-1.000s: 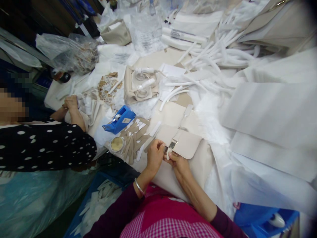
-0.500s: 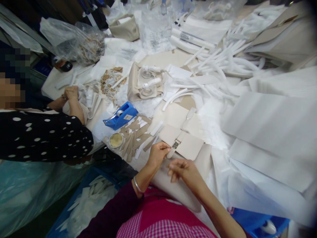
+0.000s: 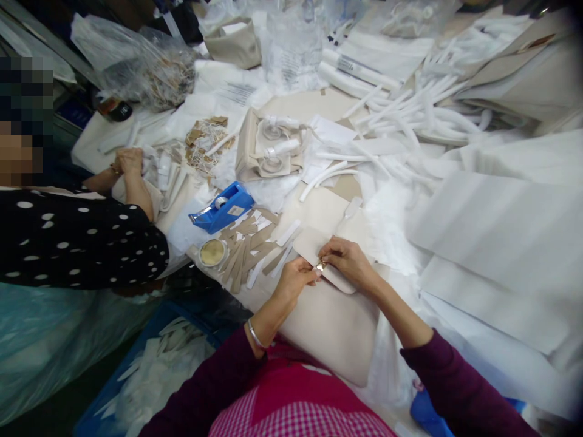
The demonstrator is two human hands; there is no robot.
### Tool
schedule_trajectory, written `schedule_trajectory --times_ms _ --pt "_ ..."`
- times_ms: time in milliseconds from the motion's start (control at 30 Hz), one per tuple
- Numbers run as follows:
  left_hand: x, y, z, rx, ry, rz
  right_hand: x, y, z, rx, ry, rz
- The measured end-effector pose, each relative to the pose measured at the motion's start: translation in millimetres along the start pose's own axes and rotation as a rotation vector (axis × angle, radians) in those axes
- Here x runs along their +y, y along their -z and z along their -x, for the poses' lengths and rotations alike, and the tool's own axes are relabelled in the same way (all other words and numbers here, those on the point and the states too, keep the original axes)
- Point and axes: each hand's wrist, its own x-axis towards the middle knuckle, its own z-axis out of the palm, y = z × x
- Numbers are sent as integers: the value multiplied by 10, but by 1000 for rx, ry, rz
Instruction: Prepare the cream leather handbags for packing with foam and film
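A cream handbag [image 3: 341,328] lies on the table edge in front of me, its flap [image 3: 304,241] facing up. Both my hands meet at the shiny metal buckle [image 3: 320,266] near the flap's lower edge. My left hand [image 3: 291,284] pinches at the buckle's lower side, where the strap end is mostly covered by fingers. From above and to the right, my right hand [image 3: 350,262] grips the buckle between thumb and fingers. The strap's upper part is hidden behind the right hand.
Left of the bag lie beige and white strips [image 3: 246,252], a round tin [image 3: 212,252] and a blue tape dispenser [image 3: 221,207]. Behind stands another cream bag [image 3: 248,149]. White sheets [image 3: 492,224] cover the right. A co-worker's hands [image 3: 130,161] are at far left.
My right hand has moved up and left from in front of the bag onto the buckle. My left hand has stayed near the strap end. The flap's buckle is now largely covered.
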Motion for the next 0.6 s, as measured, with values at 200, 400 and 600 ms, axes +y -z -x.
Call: schedule_trajectory --times_ms 200,400,600 --pt "-75 -42 -20 46 -61 -19 -54 127 -244 -309 -25 175" --pt "-76 -70 31 82 -95 1 -162 89 -205 -358 102 401" --pt "-75 -57 17 81 -102 0 -107 -21 66 -170 259 440"
